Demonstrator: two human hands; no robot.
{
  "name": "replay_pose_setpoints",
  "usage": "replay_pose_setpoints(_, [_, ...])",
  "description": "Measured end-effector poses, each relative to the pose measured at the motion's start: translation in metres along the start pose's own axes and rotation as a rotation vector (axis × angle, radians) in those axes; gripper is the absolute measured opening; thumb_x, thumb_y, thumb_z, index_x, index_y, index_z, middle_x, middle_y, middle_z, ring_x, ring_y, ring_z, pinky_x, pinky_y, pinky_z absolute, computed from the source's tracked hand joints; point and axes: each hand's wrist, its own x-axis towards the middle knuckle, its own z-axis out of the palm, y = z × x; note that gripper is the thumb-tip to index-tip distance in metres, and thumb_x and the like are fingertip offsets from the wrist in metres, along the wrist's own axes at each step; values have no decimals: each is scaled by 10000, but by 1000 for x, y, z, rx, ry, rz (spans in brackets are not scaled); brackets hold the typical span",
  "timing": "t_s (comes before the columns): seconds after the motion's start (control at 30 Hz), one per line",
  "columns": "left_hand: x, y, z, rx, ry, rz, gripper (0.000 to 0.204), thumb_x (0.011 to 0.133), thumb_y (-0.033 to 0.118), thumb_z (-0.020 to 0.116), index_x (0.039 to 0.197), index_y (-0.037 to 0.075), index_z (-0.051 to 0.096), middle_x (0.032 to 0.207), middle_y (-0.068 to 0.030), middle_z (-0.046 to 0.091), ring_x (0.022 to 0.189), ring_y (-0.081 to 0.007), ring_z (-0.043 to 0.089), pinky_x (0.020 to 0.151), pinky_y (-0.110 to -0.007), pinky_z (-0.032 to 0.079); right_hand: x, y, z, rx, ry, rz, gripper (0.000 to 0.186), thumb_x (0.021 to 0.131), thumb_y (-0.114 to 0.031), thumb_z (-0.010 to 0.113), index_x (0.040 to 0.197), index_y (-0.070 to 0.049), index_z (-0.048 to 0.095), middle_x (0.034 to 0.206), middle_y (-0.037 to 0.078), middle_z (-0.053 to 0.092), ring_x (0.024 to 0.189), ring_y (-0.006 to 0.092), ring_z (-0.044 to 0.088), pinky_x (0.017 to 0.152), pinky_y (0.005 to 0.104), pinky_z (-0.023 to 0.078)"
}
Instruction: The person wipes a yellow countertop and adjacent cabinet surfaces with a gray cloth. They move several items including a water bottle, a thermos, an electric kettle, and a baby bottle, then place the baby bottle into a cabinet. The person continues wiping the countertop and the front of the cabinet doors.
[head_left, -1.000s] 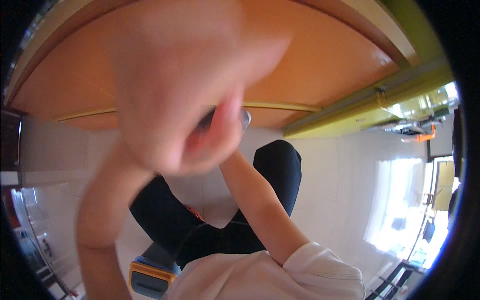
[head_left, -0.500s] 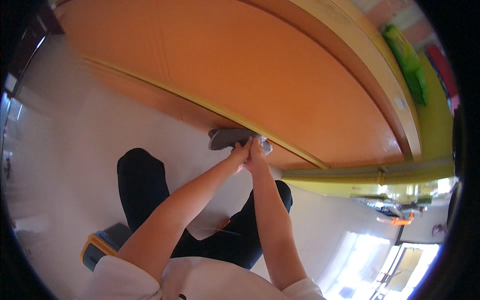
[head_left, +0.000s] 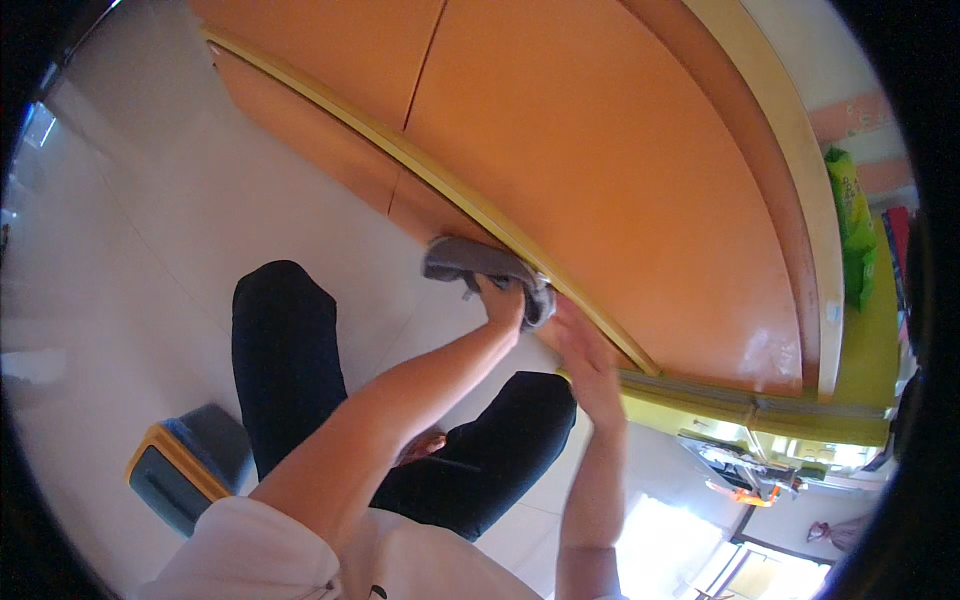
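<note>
A crumpled grey cloth (head_left: 465,258) lies bunched against the lower edge of the orange cabinet front (head_left: 600,190), just under its yellow strip (head_left: 440,185). My left hand (head_left: 503,300) is closed on the cloth, some of its fingers hidden in the folds. Apart from it, to the right, my right hand (head_left: 588,360) is beside the strip, fingers stretched out and somewhat blurred, with nothing seen in it. Both forearms reach forward over my bent legs.
My knees, in black trousers (head_left: 285,340), are spread on the pale floor (head_left: 150,250). A dark box with a yellow rim (head_left: 165,440) stands by my left side. A green package (head_left: 850,230) lies beyond the cabinet's top edge, and several tools (head_left: 740,475) are at the right.
My hands were together at the cloth; my right hand has come away to the right. My left hand keeps the cloth, now more bunched. The view has shifted.
</note>
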Motion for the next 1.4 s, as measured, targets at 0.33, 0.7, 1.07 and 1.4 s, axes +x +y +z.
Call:
replay_pose_setpoints(0.33, [115,119,-43,478,261,330,827,814,265,617,1446,90,114,1333,-320,262,1224,-421,355,1013,-457,311,26,-205,-108,-1175,993,-1070,528,929,-376,491,1324,-33,423,1376,142,420,1288,287,377,1065,447,284])
replay_pose_setpoints(0.7, [147,158,-66,607,242,598,870,790,307,654,1424,-10,151,1304,-418,189,1193,-523,288,1015,-519,247,89,-207,-107,-1666,1072,-1381,381,972,-294,394,1247,-87,558,1282,73,549,1198,291,496,1009,456,332])
replay_pose_setpoints(1.07, [269,289,-113,813,473,651,884,796,368,645,1455,145,99,1175,-360,379,1093,-477,445,952,-503,363,80,-185,-136,-1439,1029,-1289,294,951,-166,482,1172,-5,589,1170,121,609,1040,233,588,907,363,480])
replay_pose_setpoints(1.4, [377,406,-172,816,450,508,850,825,389,578,1466,203,50,1328,-377,279,1191,-482,397,1005,-480,351,66,-172,-161,-1337,1107,-1104,369,956,-211,479,1226,37,519,1223,177,555,1093,245,563,894,337,492])
